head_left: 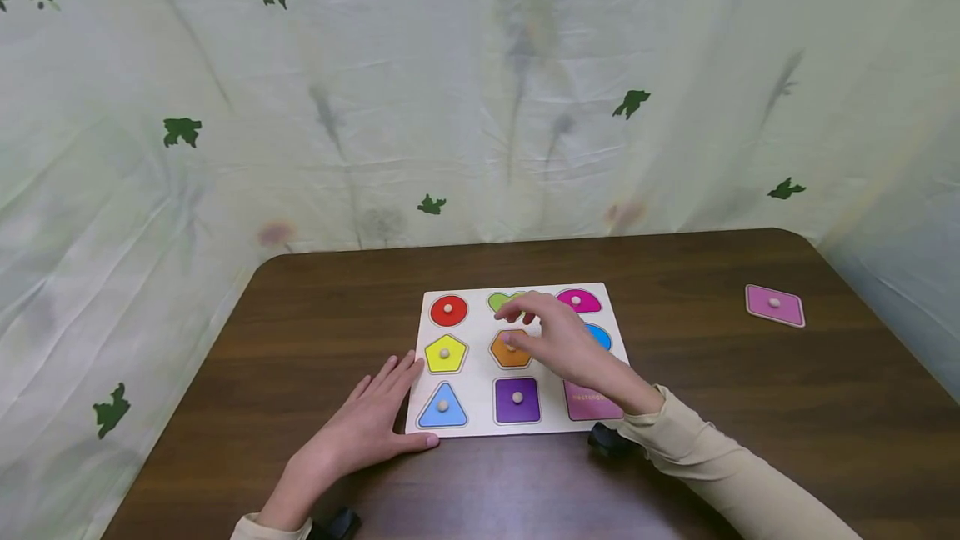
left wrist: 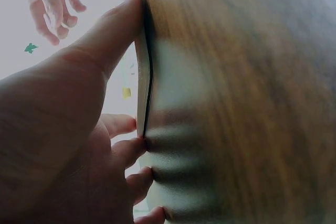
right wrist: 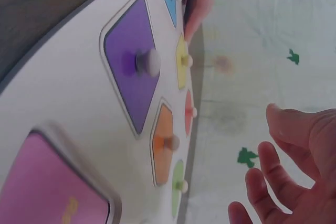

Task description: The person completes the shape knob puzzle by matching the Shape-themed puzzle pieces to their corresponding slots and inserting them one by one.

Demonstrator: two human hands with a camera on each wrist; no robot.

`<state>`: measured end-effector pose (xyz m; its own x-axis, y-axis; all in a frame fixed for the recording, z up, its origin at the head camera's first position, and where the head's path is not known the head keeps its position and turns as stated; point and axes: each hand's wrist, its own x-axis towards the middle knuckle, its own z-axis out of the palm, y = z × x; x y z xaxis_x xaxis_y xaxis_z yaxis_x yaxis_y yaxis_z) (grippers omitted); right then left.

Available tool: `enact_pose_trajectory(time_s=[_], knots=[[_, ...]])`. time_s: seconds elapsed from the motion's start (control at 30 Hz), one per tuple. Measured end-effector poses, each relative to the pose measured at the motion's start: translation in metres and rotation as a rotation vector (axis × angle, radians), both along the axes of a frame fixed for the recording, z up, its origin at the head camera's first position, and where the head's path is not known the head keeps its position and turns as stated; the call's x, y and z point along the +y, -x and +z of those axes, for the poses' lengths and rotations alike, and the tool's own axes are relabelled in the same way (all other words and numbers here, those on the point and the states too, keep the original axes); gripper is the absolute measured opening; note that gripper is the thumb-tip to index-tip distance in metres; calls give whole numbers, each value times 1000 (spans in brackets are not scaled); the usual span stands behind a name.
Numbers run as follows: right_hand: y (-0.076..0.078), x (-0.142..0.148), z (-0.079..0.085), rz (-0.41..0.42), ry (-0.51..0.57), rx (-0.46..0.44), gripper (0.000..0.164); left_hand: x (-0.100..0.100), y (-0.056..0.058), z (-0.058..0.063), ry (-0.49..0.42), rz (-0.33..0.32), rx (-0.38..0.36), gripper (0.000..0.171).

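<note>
A white knobbed shape puzzle board (head_left: 480, 398) lies on the table. My left hand (head_left: 367, 419) rests at its left side, thumb by the near corner and straight fingertips along the left edge. In the left wrist view the thumb (left wrist: 123, 22) lies against the board's edge. Above the orange hexagon (head_left: 502, 357) and green heart (head_left: 498, 302) hovers my right hand (head_left: 562, 344), fingers loosely bent, holding nothing. The right wrist view shows its fingers (right wrist: 275, 174) apart from the knobs. A pink recess (head_left: 588, 402) with lettering shows at the near right, partly behind my wrist.
A pink knobbed rectangle piece (head_left: 775, 305) lies off the board, at the right of the brown table (head_left: 697, 315). Red circle (head_left: 448, 311), yellow pentagon (head_left: 455, 358), blue triangle (head_left: 431, 417) and purple square (head_left: 506, 411) sit in the board. A leaf-print curtain (head_left: 480, 107) hangs behind.
</note>
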<state>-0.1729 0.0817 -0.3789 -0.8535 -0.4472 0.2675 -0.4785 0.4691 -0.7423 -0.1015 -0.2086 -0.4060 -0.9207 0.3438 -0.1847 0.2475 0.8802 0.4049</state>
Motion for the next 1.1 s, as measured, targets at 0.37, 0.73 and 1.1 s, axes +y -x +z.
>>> enact_pose_trajectory(time_s=[0.37,0.73,1.1], knots=[[-7,46,2,-52,-25,25,22,0,-1,-1,-5,-1,8,107],[-9,88,1,-124,-109,57,31,0,-2,-4,-10,-3,24,107],[-11,128,3,-184,-165,52,32,0,-1,-4,-16,-7,23,106]])
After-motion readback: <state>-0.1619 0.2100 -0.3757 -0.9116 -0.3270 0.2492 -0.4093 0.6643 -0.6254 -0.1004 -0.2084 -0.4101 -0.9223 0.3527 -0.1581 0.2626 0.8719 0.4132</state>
